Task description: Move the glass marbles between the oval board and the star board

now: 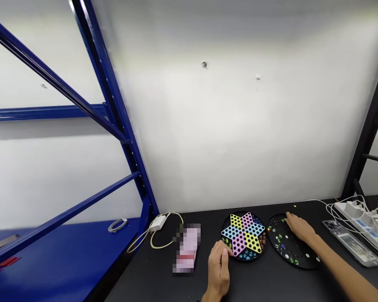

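A Chinese checkers board point(243, 233) lies on the black table, its star in yellow, pink and blue on a round black base with coloured marbles around the star. My left hand point(219, 266) is at the board's lower left edge, fingers curled inward. The index fingertip meets the rim, and anything inside the fingers is hidden. To the right is a round black tray point(297, 253) with several green, white and dark marbles in it. Across its upper part reaches my right hand point(299, 227), fingers bent down together at the far rim. What they pinch, if anything, does not show.
A blurred pinkish box point(188, 249) lies left of the board, near a white adapter point(158, 222) with a cable. At right are a clear-covered phone-like device point(353, 243) and a white power strip point(365, 222). A blue shelf frame point(116, 96) rises at left.
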Motion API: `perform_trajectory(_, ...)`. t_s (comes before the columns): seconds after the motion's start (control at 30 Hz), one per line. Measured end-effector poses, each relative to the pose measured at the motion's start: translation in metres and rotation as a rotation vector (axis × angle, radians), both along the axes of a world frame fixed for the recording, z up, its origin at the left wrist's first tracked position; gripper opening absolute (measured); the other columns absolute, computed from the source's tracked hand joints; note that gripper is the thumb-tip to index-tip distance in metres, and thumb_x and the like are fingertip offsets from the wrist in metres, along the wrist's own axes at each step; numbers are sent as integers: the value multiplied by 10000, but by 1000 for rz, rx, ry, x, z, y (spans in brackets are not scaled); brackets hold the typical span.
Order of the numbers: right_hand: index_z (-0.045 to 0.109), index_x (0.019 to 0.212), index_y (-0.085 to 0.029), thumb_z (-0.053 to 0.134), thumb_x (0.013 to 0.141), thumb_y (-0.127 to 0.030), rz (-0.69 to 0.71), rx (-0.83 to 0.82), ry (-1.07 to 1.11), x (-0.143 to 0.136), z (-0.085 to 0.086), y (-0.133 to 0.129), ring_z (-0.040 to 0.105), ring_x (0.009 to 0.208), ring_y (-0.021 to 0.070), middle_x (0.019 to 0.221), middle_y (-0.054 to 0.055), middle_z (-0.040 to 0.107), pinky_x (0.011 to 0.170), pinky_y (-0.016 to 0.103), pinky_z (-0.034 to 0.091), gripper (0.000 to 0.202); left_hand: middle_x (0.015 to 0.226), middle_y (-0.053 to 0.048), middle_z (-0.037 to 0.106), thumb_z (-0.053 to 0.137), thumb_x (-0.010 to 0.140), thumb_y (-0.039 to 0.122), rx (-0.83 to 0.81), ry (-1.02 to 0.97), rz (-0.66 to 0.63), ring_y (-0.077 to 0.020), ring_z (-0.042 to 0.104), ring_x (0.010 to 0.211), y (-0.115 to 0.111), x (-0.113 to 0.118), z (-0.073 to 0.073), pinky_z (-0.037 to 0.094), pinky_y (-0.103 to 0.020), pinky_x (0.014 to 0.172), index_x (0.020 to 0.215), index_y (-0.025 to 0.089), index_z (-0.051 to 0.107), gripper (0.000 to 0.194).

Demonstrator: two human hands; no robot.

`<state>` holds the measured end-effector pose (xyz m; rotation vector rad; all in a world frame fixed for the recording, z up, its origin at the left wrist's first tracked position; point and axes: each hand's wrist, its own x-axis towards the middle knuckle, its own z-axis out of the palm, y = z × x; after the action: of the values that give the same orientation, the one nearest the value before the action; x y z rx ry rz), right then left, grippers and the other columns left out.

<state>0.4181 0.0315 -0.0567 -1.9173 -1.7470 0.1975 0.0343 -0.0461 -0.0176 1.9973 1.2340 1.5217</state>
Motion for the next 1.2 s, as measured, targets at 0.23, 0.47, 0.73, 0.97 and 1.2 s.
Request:
perform_trajectory(0.23,482,742,-260,374,891,-720,-30,199,608,-9,34,-12,405,491,148,582,-43,400,456,281,337,495,683,-26,589,234,1066,491,0,-7,2,-201,564,663,-1,1,1,455,-325,672,678,238,504,536)
perform_trajectory(0.47,464,717,-257,350,846,-693,33,76,823,-31,44,-24,316,436,115,589,-45,399,371,249,264,469,684,-20,579,237,1068,459,0,-3,-9,-202,561,666,-1,2,0,450,-336,687,682,238,509,521)
perform_trajectory(0.73,568,698,-239,575,851,-420,80,-85,361,-64,22,-23,590,746,223,706,28,601,673,301,396,237,702,-21,587,251,1068,447,-25,2,-30,-198,564,679,-1,1,1,440,-322,672,696,236,515,503)
perform_trajectory(0.97,534,777,-247,543,889,-331,115,-157,260,-77,18,-23,631,789,234,782,43,641,714,306,386,141,705,-21,582,241,1068,474,-25,2,-22,-198,562,689,-2,1,2,442,-320,681,692,240,500,513)
perform_trajectory(1.2,468,804,-257,280,913,-705,46,-93,732,-64,36,-25,269,422,105,558,-107,254,426,239,238,498,696,-20,590,242,1068,453,-5,6,-23,-197,562,675,-1,2,1,453,-324,685,683,238,512,517)
